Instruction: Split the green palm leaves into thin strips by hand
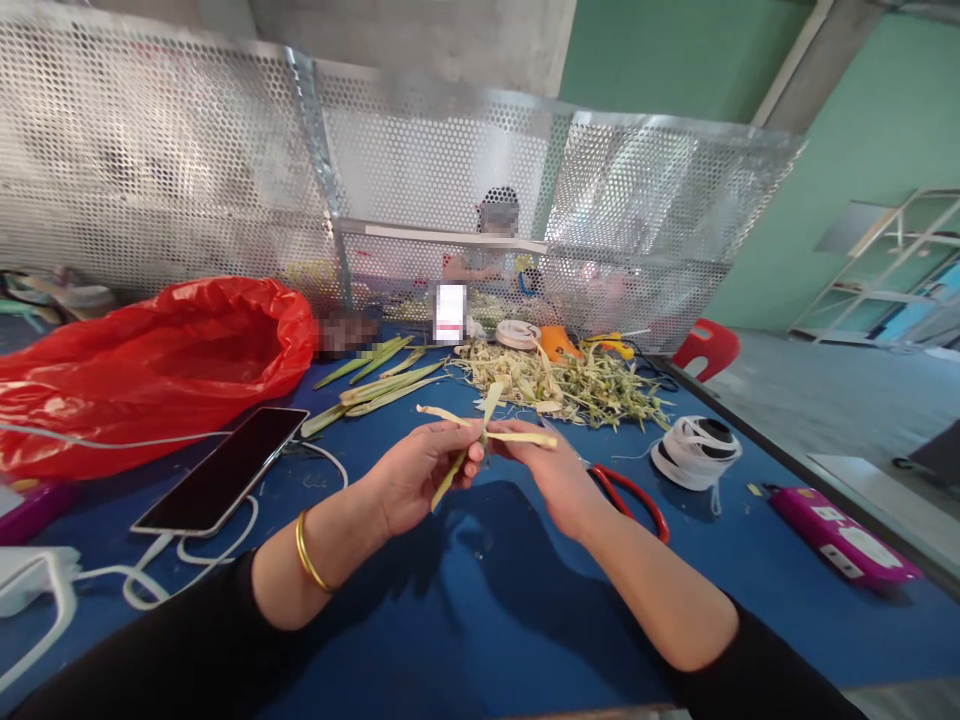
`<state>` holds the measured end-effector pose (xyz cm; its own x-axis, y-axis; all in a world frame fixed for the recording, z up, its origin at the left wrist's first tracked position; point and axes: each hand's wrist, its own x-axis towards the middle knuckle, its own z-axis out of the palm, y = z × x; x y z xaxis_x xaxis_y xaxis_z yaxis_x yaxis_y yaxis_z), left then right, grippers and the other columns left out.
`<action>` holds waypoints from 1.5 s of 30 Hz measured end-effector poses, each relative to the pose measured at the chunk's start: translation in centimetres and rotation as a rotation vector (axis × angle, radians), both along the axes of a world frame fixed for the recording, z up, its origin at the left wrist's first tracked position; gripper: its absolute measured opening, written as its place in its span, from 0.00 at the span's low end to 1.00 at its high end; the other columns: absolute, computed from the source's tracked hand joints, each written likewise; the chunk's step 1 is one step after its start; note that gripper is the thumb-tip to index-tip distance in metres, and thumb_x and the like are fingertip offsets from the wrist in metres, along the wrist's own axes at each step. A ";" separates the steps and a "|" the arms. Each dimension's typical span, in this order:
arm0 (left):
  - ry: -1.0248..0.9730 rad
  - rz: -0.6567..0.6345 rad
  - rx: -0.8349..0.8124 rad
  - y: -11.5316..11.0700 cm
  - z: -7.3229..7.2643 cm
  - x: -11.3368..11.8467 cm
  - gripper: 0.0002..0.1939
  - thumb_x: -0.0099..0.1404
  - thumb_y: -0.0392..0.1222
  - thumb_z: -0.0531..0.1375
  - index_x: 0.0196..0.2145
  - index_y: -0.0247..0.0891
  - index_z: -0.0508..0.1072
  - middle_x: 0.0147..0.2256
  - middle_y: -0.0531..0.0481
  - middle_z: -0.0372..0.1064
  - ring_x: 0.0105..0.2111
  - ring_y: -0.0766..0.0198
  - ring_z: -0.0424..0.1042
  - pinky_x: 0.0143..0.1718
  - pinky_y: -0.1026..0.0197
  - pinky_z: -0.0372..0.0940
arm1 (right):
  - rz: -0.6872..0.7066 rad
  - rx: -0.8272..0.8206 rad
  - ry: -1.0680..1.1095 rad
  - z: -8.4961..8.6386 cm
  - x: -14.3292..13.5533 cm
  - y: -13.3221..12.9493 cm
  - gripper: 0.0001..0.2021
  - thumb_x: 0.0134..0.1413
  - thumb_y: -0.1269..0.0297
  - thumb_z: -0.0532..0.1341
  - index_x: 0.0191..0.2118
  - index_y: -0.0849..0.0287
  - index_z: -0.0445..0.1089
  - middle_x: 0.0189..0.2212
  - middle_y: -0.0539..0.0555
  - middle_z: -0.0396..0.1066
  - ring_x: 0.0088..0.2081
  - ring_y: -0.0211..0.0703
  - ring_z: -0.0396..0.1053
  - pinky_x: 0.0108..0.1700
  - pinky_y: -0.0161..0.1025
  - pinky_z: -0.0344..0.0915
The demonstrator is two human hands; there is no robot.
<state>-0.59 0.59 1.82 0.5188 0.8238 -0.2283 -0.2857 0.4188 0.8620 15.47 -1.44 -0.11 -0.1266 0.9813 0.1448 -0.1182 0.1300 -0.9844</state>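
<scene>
Between my two hands, above the blue table [465,640], is a small cross-shaped piece of pale leaf strips [492,405], its arms sticking out several ways. My left hand [424,465], with a gold bangle at the wrist, pinches it near the middle where the strips meet. From the right, my right hand [551,475] has its fingers closed at the same crossing; its fingertips are partly hidden behind the strips. Red-handled scissors [630,495] lie just beyond my right wrist, partly covered by it.
A red plastic bag [187,340] stands at left by a phone [225,470] with white cables. Long green leaves [382,385] and a heap of leaf scraps [570,385] lie behind. White tape rolls [694,455] and a purple case [844,535] sit right. A perforated metal screen [450,150] rises behind.
</scene>
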 end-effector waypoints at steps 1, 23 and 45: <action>-0.042 -0.014 -0.051 0.0 0.1 0.0 0.05 0.58 0.36 0.59 0.33 0.33 0.74 0.19 0.55 0.63 0.18 0.75 0.62 0.21 0.72 0.58 | 0.059 0.018 -0.026 0.0 -0.2 -0.2 0.11 0.50 0.56 0.61 0.34 0.57 0.75 0.32 0.52 0.74 0.38 0.43 0.69 0.46 0.42 0.61; 0.263 0.128 0.093 0.3 -0.3 0.0 0.08 0.51 0.38 0.65 0.31 0.34 0.77 0.20 0.52 0.71 0.19 0.72 0.67 0.23 0.69 0.61 | -0.325 0.650 -1.014 -0.1 0.3 -0.9 0.10 0.55 0.73 0.56 0.24 0.58 0.64 0.21 0.48 0.66 0.28 0.37 0.63 0.39 0.36 0.55; 0.509 0.287 0.432 0.6 -1.0 0.4 0.04 0.49 0.37 0.66 0.25 0.33 0.76 0.17 0.52 0.69 0.17 0.71 0.66 0.21 0.69 0.63 | -0.304 0.693 -1.156 -0.6 0.1 -1.0 0.08 0.57 0.70 0.56 0.26 0.59 0.65 0.23 0.50 0.69 0.30 0.39 0.65 0.42 0.39 0.54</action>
